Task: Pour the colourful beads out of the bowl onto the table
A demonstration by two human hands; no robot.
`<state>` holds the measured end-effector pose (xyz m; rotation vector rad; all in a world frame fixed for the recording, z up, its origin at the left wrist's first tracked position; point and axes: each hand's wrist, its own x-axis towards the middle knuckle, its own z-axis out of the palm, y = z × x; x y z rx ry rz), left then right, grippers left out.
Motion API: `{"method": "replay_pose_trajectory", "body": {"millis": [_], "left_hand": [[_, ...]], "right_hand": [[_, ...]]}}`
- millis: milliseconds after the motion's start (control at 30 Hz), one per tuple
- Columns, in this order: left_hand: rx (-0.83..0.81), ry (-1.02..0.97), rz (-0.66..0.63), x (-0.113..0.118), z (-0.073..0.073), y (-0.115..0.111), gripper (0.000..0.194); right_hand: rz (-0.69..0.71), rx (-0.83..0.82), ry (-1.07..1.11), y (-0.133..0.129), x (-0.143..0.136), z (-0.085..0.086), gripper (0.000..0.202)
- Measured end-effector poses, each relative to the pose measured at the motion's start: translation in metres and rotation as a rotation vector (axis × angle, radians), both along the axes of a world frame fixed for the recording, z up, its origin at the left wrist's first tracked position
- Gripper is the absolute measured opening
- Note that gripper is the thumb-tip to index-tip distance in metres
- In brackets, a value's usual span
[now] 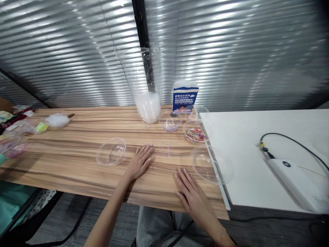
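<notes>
The left hand (140,162) lies flat and empty beside the clear film (166,151) on the bench (82,171), and the right hand (189,193), equally so, could upset the right bowl (211,164) by sliding rightward.

Silvery horizontal slatted blinds (218,51) gleamed behind a striped wood-grain table (77,168) and white tabletop (239,144), above dark grey flooring (257,233).

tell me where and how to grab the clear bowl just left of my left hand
Best pinch the clear bowl by the right edge of its rim, coming from the right with the left hand, which lies flat beside it. The rim is wide, round and uncovered on that side; the see-through wall looks thin, so a light grip seems wise.
</notes>
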<state>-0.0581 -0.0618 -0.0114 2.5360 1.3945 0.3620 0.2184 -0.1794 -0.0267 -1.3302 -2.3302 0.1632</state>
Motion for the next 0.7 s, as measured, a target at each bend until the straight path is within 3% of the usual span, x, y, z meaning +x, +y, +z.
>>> {"method": "replay_pose_trajectory", "body": {"millis": [133,367,533,700], "left_hand": [[0.002,0.051,-0.106,0.004,0.007,-0.008,0.051],[0.034,0.026,-0.092,-0.004,0.009,-0.025,0.048],[0.075,-0.006,-0.185,0.016,0.010,-0.015,0.049],[0.006,-0.008,-0.263,0.030,0.008,-0.004,0.049]], "right_hand": [[0.077,-0.014,-0.092,0.006,-0.003,0.001,0.056],[0.114,-0.017,-0.059,0.018,-0.004,0.000,0.059],[0.088,-0.042,-0.067,0.024,-0.008,0.003,0.056],[0.015,-0.038,0.024,0.023,-0.008,0.003,0.057]]}}
